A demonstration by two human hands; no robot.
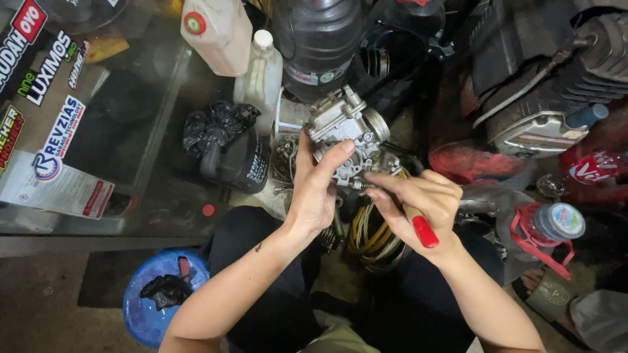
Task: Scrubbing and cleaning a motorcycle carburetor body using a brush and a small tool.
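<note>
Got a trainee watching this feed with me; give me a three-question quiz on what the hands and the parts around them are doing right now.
1. True or false: the left hand holds the metal carburetor up off the floor.
2. What colour is the handle of the tool in the right hand? A) blue B) red C) yellow
3. Fill in: below the hands lies a coil of ____ cable.

Key
1. True: the fingers wrap its left side.
2. B: red, with the tip at the carburetor's underside.
3. Yellow.
</note>
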